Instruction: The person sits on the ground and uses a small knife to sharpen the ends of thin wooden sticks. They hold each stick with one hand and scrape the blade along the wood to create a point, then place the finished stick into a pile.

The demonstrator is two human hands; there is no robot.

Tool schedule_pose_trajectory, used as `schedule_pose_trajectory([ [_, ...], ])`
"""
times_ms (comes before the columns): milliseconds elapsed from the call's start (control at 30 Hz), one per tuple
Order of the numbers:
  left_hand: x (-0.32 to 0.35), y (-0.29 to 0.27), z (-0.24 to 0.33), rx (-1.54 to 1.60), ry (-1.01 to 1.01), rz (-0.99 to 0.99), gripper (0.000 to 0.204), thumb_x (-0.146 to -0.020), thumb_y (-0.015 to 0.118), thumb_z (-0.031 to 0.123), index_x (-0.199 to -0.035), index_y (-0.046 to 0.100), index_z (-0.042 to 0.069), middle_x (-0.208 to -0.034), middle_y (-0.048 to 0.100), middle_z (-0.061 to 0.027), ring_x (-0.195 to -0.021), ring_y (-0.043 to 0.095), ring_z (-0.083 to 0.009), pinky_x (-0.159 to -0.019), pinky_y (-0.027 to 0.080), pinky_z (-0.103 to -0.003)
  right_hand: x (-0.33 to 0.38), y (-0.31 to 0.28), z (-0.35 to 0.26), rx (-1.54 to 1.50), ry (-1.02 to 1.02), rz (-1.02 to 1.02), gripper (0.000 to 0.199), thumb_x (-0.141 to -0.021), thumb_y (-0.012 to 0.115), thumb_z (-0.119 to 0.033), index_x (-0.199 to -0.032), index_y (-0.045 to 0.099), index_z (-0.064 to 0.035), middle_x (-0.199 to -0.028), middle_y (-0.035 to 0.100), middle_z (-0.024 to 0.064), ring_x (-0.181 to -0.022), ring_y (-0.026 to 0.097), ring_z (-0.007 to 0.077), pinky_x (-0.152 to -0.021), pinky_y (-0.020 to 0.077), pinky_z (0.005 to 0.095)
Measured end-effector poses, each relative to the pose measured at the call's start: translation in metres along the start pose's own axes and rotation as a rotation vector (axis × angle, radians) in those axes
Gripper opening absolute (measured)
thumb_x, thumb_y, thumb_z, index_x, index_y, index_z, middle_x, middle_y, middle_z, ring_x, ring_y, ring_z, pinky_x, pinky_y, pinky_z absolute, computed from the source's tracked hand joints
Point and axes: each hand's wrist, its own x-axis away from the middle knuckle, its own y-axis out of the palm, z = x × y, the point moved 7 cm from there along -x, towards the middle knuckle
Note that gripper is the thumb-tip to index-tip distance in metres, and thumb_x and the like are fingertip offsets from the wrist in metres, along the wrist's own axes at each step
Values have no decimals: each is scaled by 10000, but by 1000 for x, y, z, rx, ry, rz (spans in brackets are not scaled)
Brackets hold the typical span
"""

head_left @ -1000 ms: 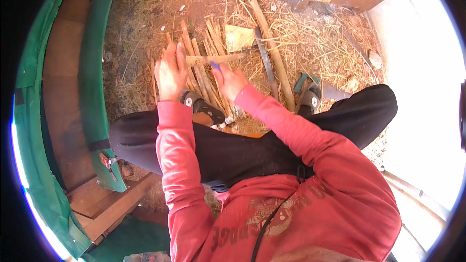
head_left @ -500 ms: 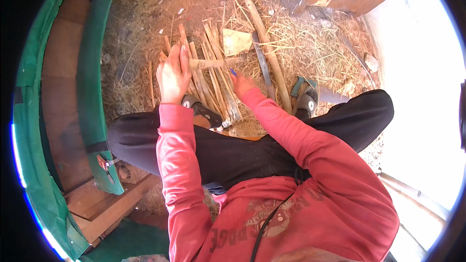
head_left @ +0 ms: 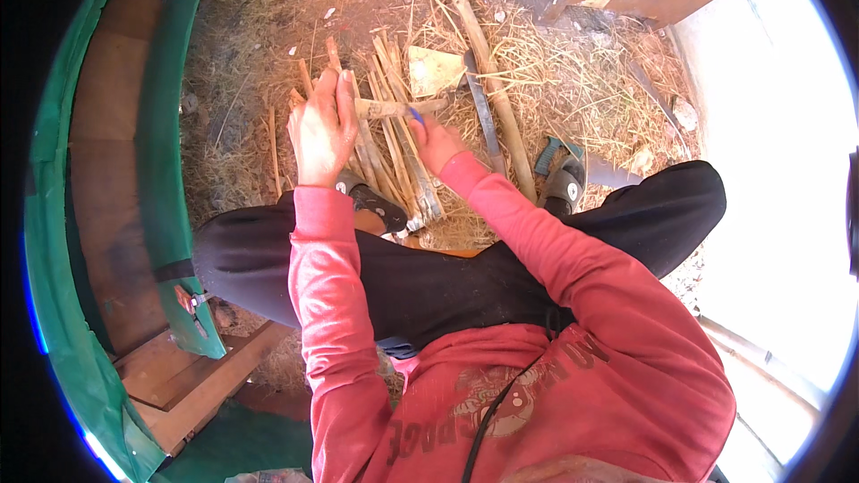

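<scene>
My left hand (head_left: 322, 130) is closed around one end of a short, flat wooden strip (head_left: 380, 109), which points to the right across the view. In my right hand (head_left: 437, 143) is a small blue pen-like tool (head_left: 416, 114); its exact kind is too small to tell. The tool's tip lies at the strip's lower edge, near the middle of its visible length. Below the hands, several long split wooden sticks (head_left: 398, 156) lie side by side on the ground, partly hidden by my left hand.
Beyond the sticks lie a pale yellowish flat piece (head_left: 435, 71), a long dark metal blade (head_left: 484, 112) and a wooden pole (head_left: 488, 58). A green-handled saw (head_left: 548, 156) rests by my right foot. Straw (head_left: 608, 107) covers the ground. A green-covered panel (head_left: 164, 143) stands at left.
My right hand has moved left along the strip with the blue tool, closer to my left hand. My left hand stays nearly in place, holding the strip.
</scene>
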Motion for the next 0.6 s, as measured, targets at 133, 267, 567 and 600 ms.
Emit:
schedule_pose_trajectory([
  [133, -3, -5, 3, 22, 12, 26, 276, -1010, 510, 274, -813, 547, 84, -613, 586, -217, -619, 610, -446, -536, 457, -522, 15, -12, -8, 4, 65, -58, 453, -1029, 406, -437, -1258, 532, -66, -884, 671, 298, -818, 625, 529, -810, 504, 574],
  [267, -6, -3, 3, 0, 29, 28, 275, -1010, 510, 275, -814, 546, 86, -611, 585, -217, -618, 613, -442, -535, 459, -524, -12, 12, 53, 115, 89, -56, 463, -1041, 369, -410, -1289, 531, -54, -927, 669, 301, -902, 656, 476, -825, 519, 537],
  [567, 3, -5, -3, 10, -21, 16, 259, -1010, 504, 274, -842, 565, 86, -634, 599, -212, -632, 619, -438, -542, 466, -515, -10, 11, 59, 131, 191, -125, 478, -1027, 399, -454, -1214, 573, -51, -1001, 661, 308, -1001, 619, 506, -897, 500, 539],
  [600, 1, -6, -4, 15, -29, 16, 257, -1010, 504, 272, -843, 565, 86, -636, 600, -213, -634, 620, -438, -544, 467, -514, -9, 12, 65, 190, 234, -133, 488, -1026, 398, -458, -1203, 577, -39, -1011, 662, 302, -1012, 619, 503, -901, 501, 533],
])
